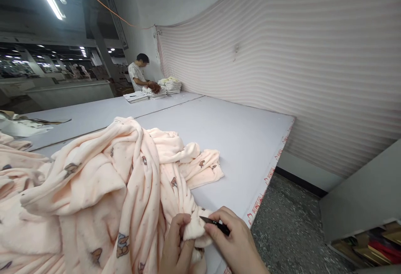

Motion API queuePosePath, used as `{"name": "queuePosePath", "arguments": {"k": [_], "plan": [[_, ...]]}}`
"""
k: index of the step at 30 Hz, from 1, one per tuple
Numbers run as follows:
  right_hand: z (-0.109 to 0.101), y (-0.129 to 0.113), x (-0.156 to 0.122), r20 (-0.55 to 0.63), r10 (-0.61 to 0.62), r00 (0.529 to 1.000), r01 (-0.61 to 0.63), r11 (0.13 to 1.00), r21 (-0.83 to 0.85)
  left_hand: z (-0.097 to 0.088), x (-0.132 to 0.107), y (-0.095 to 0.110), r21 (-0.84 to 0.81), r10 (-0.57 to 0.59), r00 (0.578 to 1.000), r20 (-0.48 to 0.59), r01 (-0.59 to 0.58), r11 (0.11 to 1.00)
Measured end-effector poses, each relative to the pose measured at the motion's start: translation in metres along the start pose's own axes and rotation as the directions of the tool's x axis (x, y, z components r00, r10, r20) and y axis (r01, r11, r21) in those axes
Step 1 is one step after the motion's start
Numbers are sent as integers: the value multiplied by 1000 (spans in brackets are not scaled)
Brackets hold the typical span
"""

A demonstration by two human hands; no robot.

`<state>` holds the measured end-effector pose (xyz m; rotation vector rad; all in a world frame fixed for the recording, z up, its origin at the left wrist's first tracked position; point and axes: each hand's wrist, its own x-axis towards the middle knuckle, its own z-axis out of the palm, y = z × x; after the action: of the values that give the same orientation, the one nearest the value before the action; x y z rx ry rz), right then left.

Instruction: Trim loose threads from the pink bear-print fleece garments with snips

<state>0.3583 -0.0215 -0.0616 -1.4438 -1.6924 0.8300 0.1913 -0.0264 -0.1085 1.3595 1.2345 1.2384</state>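
A pale peach plush garment with small brown animal prints lies in a heap over the near left of the table. My left hand pinches a gathered edge of it between thumb and fingers, close to the table's near edge. In my right hand are small black thread snips, their dark pointed tip facing left against the cloth beside my left hand. Part of the snips is covered by my fingers.
A wide grey table extends away, its right edge taped with red print. Stacked cloth sits at its far end beside a person handling brown material. Pale fabric pieces lie left. A striped sheet covers the wall; a shelf unit stands right.
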Motion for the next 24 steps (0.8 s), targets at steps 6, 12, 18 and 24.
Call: {"name": "queuePosePath", "arguments": {"k": [6,12,18,24], "plan": [[2,16,9,-37,-61,997,65,991,115,-6,20,12,-231,-308,910,276,374,898],[4,12,1,-72,-126,989,117,987,-113,-12,28,13,-411,-469,851,235,524,746],[7,4,1,-76,-144,987,121,960,-251,-12,28,16,-397,-465,847,257,531,749],[2,4,6,-48,-87,995,80,987,-142,-16,32,14,-357,-441,822,360,558,749]]}}
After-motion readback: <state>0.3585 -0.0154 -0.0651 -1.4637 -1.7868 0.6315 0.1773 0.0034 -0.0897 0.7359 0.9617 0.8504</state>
